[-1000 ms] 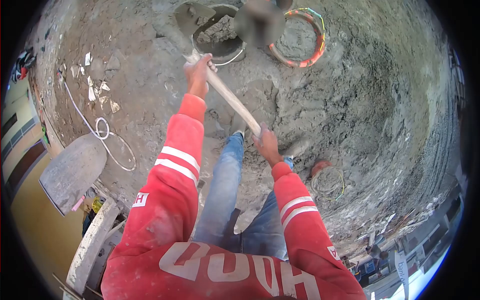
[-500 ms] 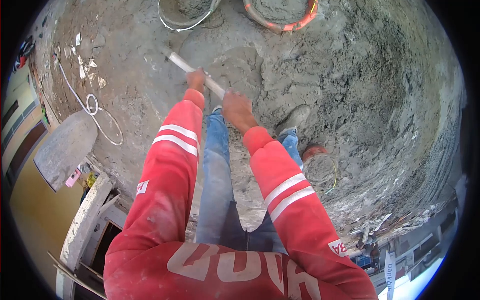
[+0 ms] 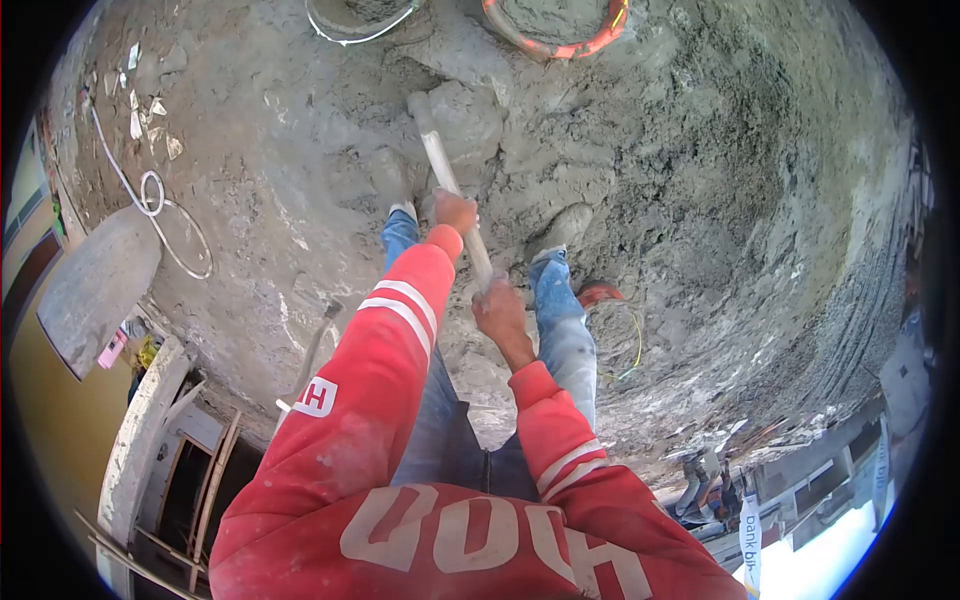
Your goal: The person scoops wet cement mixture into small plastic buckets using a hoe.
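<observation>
Both my hands are wrapped around the pale wooden handle (image 3: 440, 160) of a hoe. My left hand (image 3: 456, 213) grips it around the middle, farther from my body. Nearer to me, my right hand (image 3: 501, 307) is closed on the handle's lower end. The hoe's head (image 3: 418, 103) is caked in grey and blends into the wet mortar (image 3: 560, 150); most of its blade is hidden. My boots, also coated in mortar, stand on either side of the handle, the right boot (image 3: 568, 226) by the mortar pile.
Ahead stand a white-rimmed bucket (image 3: 345, 41) and an orange-rimmed bucket (image 3: 590, 47). A smaller orange bucket (image 3: 600, 293) sits beside my right leg. Leftward are a white hose (image 3: 152, 205), a grey board (image 3: 100, 285) and broken tile pieces (image 3: 135, 115). A thin tool (image 3: 318, 345) lies by my left sleeve.
The hoe's handle has swung from slanting far left to nearly upright, its far end moving right. Both hands are lower, and the right hand has come closer to my body.
</observation>
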A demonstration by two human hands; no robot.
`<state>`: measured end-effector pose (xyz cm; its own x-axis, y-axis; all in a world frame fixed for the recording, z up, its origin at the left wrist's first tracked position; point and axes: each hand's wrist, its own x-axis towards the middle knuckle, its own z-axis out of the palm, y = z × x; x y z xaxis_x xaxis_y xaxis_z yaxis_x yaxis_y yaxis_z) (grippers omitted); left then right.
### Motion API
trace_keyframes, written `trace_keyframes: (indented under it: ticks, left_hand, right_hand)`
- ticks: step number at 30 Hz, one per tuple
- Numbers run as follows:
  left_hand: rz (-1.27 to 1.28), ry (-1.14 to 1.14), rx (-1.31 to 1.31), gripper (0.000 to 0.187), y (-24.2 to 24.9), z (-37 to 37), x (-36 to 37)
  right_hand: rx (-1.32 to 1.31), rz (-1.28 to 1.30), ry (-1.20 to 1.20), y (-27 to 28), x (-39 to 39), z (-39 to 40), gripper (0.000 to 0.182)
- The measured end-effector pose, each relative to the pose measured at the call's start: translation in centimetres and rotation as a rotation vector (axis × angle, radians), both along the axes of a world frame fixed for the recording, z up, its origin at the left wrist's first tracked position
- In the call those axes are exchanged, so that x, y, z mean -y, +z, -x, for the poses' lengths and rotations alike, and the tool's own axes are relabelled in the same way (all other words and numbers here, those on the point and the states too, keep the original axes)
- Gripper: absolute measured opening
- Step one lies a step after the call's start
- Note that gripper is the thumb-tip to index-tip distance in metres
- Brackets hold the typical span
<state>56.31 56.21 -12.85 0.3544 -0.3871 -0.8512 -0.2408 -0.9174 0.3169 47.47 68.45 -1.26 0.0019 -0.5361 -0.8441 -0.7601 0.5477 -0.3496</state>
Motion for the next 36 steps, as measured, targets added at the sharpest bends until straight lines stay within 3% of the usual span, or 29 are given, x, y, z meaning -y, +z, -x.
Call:
trace_keyframes:
  ticks: [2, 4, 5, 7, 8, 10, 12, 14, 15, 17, 21, 25, 26, 28, 31, 32, 36]
  left_hand:
    - [-0.058, -0.077, -0.072, 0.039, -1.0, 0.3, -0.5]
    - [-0.058, -0.237, -0.15, 0.036, -5.2, 0.3, -2.8]
    - [-0.047, -0.218, -0.161, 0.036, -4.5, 0.6, -2.1]
    - [-0.118, -0.177, -0.246, 0.023, -2.0, 1.2, -0.9]
    - [-0.109, -0.16, -0.255, 0.023, -1.8, 1.2, -0.8]
    - [-0.153, 0.263, -0.457, 0.013, -2.0, 0.7, -0.4]
    - [-0.178, 0.377, -0.543, 0.012, 0.2, -0.4, 2.0]
    - [-0.251, 0.607, -0.667, 0.01, 1.1, -0.8, 4.2]
    - [-0.24, 0.6, -0.677, 0.01, 1.8, -1.1, 5.7]
    - [-0.234, 0.866, -0.794, 0.01, 3.6, -2.6, 9.4]
    - [-0.037, 0.833, -0.74, 0.011, 7.2, -5.9, 15.4]
    - [0.244, 0.706, -0.677, 0.013, 17.7, -7.4, 20.3]
    - [0.361, 0.672, -0.649, 0.014, 19.4, -7.3, 20.7]
    - [0.403, 0.574, -0.601, 0.014, 18.9, -7.3, 22.4]
    - [0.452, 0.42, -0.508, 0.017, 14.5, -8.1, 25.7]
    - [0.473, 0.373, -0.471, 0.019, 12.3, -8.3, 27.1]
    - [0.543, 0.412, -0.4, 0.02, 10.8, -11.1, 30.6]
  right_hand:
    - [-0.011, -0.027, -0.035, 0.0, -0.9, -0.5, 0.051]
    - [0.022, 0.129, -0.137, -0.1, -0.9, -0.4, 0.037]
    - [0.012, 0.137, -0.116, 0.4, 0.2, -0.3, 0.037]
    - [0.189, -0.363, -0.7, 2.6, 3.8, -0.1, 0.027]
    - [0.18, -0.362, -0.735, 3.7, 5.3, -0.5, 0.019]
    - [0.232, -0.371, -0.752, 5.0, 7.9, -0.5, 0.018]
    - [0.37, -0.53, -0.795, 8.6, 13.2, -0.5, 0.016]
    - [0.339, -0.595, -0.718, 14.1, 19.6, -0.5, 0.017]
    - [0.305, -0.676, -0.653, 16.2, 21.5, -0.4, 0.018]
    - [0.339, -0.622, -0.637, 19.0, 21.9, 0.1, 0.018]
    - [0.369, -0.468, -0.49, 27.2, 20.4, 1.0, 0.021]
    - [0.402, -0.392, -0.438, 31.6, 17.5, 3.0, 0.033]
    - [0.413, -0.4, -0.446, 29.8, 16.5, 3.6, 0.033]
    - [0.373, 0.208, -0.122, 22.7, 12.2, 4.8, 0.039]
    - [0.358, 0.227, -0.171, 6.8, 11.3, 4.2, 0.041]
    - [0.186, 0.349, -0.053, 0.2, 10.9, 3.0, 0.04]
    - [0.097, 0.396, -0.097, -5.9, 16.2, -2.4, 0.039]
